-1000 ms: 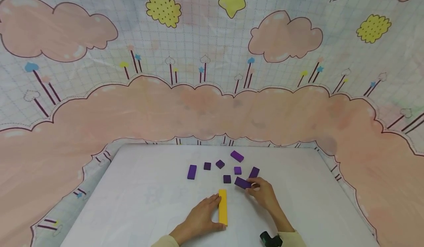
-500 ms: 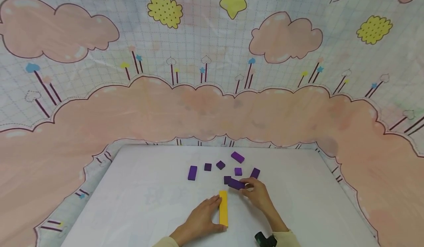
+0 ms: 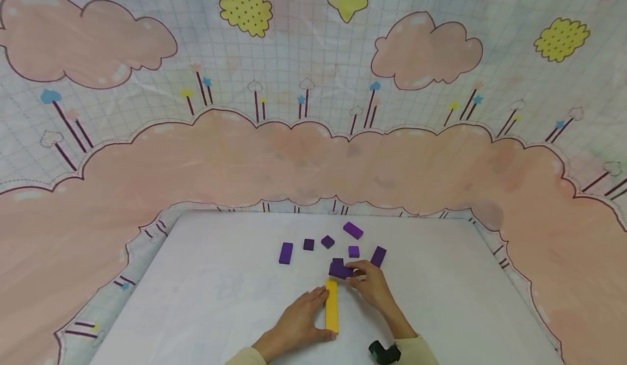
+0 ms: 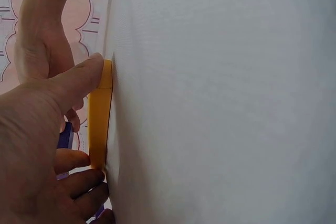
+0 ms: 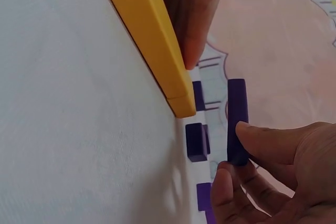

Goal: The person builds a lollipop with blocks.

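Observation:
A long yellow block [image 3: 332, 309] lies on the white table, pointing away from me. My left hand [image 3: 300, 319] holds it, thumb at the near end and fingertips along its left side toward the far end. My right hand [image 3: 373, 288] pinches a purple rectangular block [image 5: 238, 103] by one end, between thumb and fingers. In the right wrist view this block is raised off the table. From the head it appears just beyond the yellow block's far end, partly covering a small purple cube [image 3: 337, 261].
Purple cubes [image 3: 308, 244] and purple oblong blocks [image 3: 286, 253] lie scattered farther back on the white table [image 3: 220, 278]. One oblong block [image 3: 379, 256] is just behind the right hand. A cloud-patterned cloth [image 3: 313, 164] hangs beyond the table's far edge.
My right hand has moved left with the purple rectangular block, from the right of the small cube to in front of it. The left hand stays on the yellow block.

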`<state>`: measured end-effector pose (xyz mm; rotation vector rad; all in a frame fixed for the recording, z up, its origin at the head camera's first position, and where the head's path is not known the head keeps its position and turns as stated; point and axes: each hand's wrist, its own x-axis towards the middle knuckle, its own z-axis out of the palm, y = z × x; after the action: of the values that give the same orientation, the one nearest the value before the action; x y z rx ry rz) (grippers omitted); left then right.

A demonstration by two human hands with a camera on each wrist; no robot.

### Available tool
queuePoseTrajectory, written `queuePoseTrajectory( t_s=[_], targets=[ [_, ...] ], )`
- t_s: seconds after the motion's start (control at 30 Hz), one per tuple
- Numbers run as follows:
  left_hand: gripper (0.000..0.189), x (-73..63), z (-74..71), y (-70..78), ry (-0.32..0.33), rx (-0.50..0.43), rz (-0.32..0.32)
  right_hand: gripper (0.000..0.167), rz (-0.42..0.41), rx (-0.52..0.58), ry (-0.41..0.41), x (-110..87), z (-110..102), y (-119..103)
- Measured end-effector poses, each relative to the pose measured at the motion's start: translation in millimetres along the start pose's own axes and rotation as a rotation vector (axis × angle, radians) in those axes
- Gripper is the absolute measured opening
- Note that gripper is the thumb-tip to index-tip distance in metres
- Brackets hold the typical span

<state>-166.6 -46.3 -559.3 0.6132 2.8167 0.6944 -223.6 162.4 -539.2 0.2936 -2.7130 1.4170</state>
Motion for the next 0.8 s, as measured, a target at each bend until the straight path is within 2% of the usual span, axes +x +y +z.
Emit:
queuePoseTrajectory(
  t_s=[0.27, 0.47, 0.8],
  targets=[
    [0.094, 0.7, -2.1, -1.4, 0.012, 0.006, 0.015, 0.030, -0.009, 0.007, -0.018, 5.4, 8, 1],
    [0.093, 1.1, -5.2, 2.0, -0.004, 0.000, -0.001, 0.030, -0.029, -0.005, -0.019, 8.2, 12, 4],
    [0.095, 1.3, -6.4, 3.5, -0.024, 0.005, -0.025, 0.028, -0.013, -0.056, -0.031, 13.4, 17, 9]
  ],
)
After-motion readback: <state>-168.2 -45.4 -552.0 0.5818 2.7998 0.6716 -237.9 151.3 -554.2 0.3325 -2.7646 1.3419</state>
